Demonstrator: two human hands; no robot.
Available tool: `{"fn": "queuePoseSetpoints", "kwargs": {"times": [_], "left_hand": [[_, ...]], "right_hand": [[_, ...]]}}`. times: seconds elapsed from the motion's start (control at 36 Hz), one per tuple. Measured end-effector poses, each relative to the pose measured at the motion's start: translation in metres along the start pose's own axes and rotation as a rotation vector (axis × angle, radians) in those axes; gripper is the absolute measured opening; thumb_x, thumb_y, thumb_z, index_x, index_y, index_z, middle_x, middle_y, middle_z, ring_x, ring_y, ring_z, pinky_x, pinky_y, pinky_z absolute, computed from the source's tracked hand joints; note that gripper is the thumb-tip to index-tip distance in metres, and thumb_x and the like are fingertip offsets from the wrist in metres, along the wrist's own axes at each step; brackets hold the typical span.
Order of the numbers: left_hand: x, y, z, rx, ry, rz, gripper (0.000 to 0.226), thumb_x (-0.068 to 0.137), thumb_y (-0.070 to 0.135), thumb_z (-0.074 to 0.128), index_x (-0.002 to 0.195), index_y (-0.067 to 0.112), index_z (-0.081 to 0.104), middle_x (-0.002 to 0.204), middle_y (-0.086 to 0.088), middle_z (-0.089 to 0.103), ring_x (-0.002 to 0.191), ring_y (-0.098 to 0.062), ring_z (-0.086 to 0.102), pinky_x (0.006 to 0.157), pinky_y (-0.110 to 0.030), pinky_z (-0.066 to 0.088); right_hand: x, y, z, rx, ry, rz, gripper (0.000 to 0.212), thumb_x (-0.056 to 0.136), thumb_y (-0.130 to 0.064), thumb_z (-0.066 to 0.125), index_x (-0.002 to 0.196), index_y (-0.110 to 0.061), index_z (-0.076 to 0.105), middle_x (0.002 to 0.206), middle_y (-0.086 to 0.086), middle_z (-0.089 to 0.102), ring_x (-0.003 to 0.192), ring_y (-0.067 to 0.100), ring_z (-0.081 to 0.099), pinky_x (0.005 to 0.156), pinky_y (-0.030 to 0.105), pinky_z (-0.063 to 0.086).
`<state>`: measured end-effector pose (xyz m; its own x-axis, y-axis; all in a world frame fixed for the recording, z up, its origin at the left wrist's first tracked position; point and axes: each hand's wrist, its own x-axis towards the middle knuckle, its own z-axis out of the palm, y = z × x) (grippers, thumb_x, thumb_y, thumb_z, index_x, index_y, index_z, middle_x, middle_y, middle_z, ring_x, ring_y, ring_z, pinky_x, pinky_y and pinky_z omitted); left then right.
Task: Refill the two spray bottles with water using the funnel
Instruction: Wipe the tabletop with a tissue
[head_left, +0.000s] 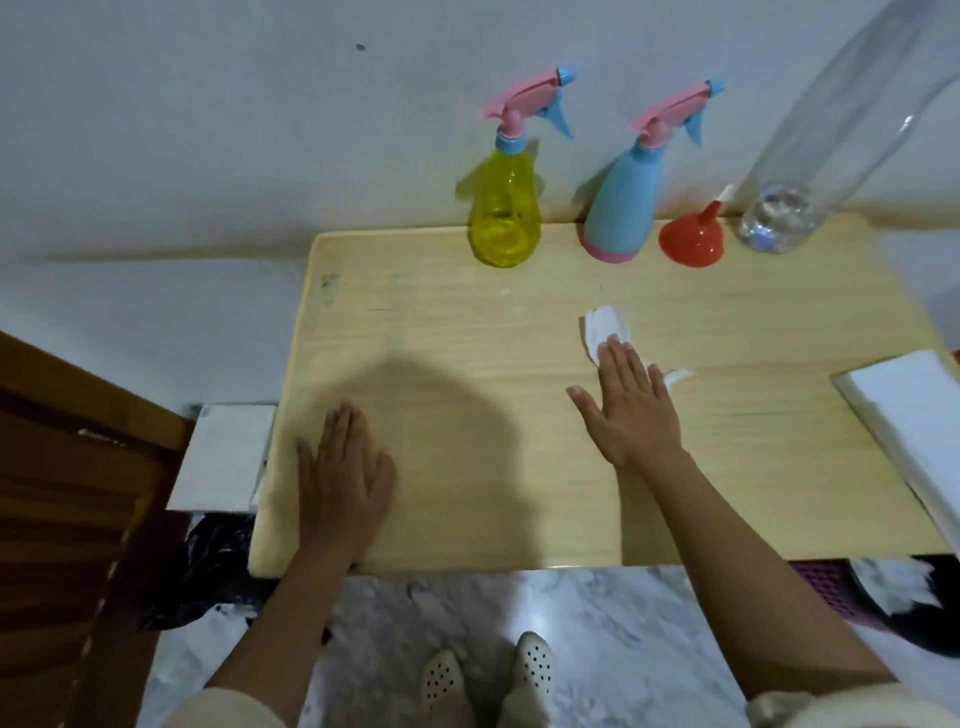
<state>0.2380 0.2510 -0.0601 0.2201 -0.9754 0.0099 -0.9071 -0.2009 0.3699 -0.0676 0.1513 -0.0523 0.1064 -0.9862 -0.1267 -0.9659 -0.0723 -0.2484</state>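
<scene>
Red funnel (691, 244) stands spout-up beside the blue spray bottle (623, 202). My right grip (631, 405), fingers flat on a tissue (602, 330), lies nearer the funnel than my left grip (343, 473), also flat.

Both hands lie flat on the table (467, 322). The right hand (631, 402) presses a tissue (602, 326); the left hand (340, 470) rests bare.

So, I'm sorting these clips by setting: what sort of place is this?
Likely a room in a home: a small wooden table pushed against a plain wall, a marble-pattern floor, and slippers on the person's feet.
</scene>
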Motion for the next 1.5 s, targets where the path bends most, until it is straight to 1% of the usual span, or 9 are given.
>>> {"fn": "queuePoseSetpoints", "kwargs": {"times": [0.36, 0.47, 0.67, 0.83, 0.94, 1.06, 1.25, 1.33, 1.5], "left_hand": [[-0.003, 0.001, -0.001, -0.005, 0.012, 0.028, 0.077, 0.085, 0.054, 0.025, 0.145, 0.006, 0.032, 0.155, -0.009, 0.026, 0.143, -0.023, 0.024, 0.119, -0.047, 0.010], [-0.003, 0.002, -0.002, 0.009, 0.024, 0.044, 0.075, 0.086, 0.050, 0.028, 0.142, 0.002, 0.037, 0.153, -0.013, 0.031, 0.141, -0.028, 0.029, 0.117, -0.050, 0.014], [-0.001, 0.000, -0.001, 0.044, -0.015, 0.047, 0.080, 0.084, 0.052, 0.020, 0.144, 0.001, 0.033, 0.153, -0.014, 0.029, 0.143, -0.027, 0.024, 0.117, -0.046, 0.009], [-0.001, -0.013, -0.006, 0.017, -0.103, 0.106, 0.081, 0.085, 0.056, 0.019, 0.148, 0.004, 0.025, 0.158, -0.009, 0.018, 0.146, -0.021, 0.014, 0.117, -0.036, 0.001], [-0.004, -0.039, -0.014, -0.009, -0.119, 0.185, 0.089, 0.085, 0.069, 0.019, 0.147, 0.006, 0.029, 0.157, -0.007, 0.020, 0.145, -0.021, 0.015, 0.117, -0.034, 0.004], [-0.007, -0.058, -0.025, -0.017, -0.131, 0.210, 0.098, 0.080, 0.078, 0.013, 0.149, 0.009, 0.024, 0.158, -0.003, 0.014, 0.146, -0.016, 0.010, 0.117, -0.033, 0.001], [-0.011, -0.079, -0.030, -0.050, -0.103, 0.211, 0.086, 0.084, 0.064, 0.026, 0.148, 0.007, 0.023, 0.157, -0.007, 0.019, 0.144, -0.014, 0.014, 0.116, -0.029, -0.003], [-0.013, -0.084, -0.027, -0.071, -0.106, 0.237, 0.077, 0.089, 0.054, 0.026, 0.147, 0.003, 0.023, 0.156, -0.008, 0.018, 0.144, -0.016, 0.015, 0.115, -0.023, -0.008], [-0.017, -0.089, -0.024, -0.106, -0.070, 0.217, 0.066, 0.092, 0.040, 0.028, 0.145, 0.000, 0.028, 0.154, -0.011, 0.024, 0.142, -0.019, 0.019, 0.115, -0.023, -0.006]], "right_hand": [[-0.021, 0.097, -0.031, 0.081, 0.072, 0.406, 0.067, 0.097, -0.052, 0.019, 0.151, -0.015, 0.006, 0.160, -0.001, -0.001, 0.147, 0.014, -0.003, 0.118, 0.037, -0.001], [-0.033, 0.086, -0.025, 0.135, 0.130, 0.509, 0.065, 0.099, -0.047, 0.022, 0.151, -0.012, 0.007, 0.160, 0.002, 0.002, 0.147, 0.018, -0.001, 0.119, 0.039, -0.001], [-0.043, 0.046, -0.012, 0.151, 0.137, 0.530, 0.065, 0.098, -0.045, 0.025, 0.151, -0.011, 0.007, 0.160, 0.002, 0.000, 0.147, 0.018, -0.004, 0.118, 0.039, -0.006], [-0.043, -0.003, -0.002, 0.143, 0.105, 0.483, 0.070, 0.097, -0.049, 0.028, 0.151, -0.011, 0.005, 0.160, 0.001, -0.003, 0.147, 0.019, -0.007, 0.117, 0.040, -0.007], [-0.041, -0.053, 0.009, 0.154, 0.089, 0.408, 0.070, 0.097, -0.048, 0.029, 0.151, -0.012, 0.005, 0.160, 0.001, -0.004, 0.147, 0.019, -0.008, 0.117, 0.041, -0.008], [-0.036, -0.106, 0.023, 0.149, 0.056, 0.342, 0.074, 0.094, -0.053, 0.031, 0.151, -0.013, 0.004, 0.160, 0.000, -0.006, 0.147, 0.018, -0.010, 0.117, 0.041, -0.008], [-0.027, -0.196, 0.050, 0.144, 0.018, 0.192, 0.077, 0.093, -0.054, 0.030, 0.151, -0.014, 0.000, 0.160, -0.001, -0.010, 0.146, 0.017, -0.012, 0.117, 0.042, -0.011], [-0.028, -0.217, 0.056, 0.152, -0.003, 0.124, 0.074, 0.094, -0.049, 0.030, 0.151, -0.013, -0.001, 0.160, -0.001, -0.009, 0.147, 0.015, -0.010, 0.116, 0.041, -0.011], [-0.038, -0.235, 0.065, 0.169, 0.003, -0.008, 0.065, 0.097, -0.039, 0.031, 0.151, -0.013, 0.006, 0.160, -0.001, -0.001, 0.147, 0.013, -0.005, 0.118, 0.039, -0.006]]}}
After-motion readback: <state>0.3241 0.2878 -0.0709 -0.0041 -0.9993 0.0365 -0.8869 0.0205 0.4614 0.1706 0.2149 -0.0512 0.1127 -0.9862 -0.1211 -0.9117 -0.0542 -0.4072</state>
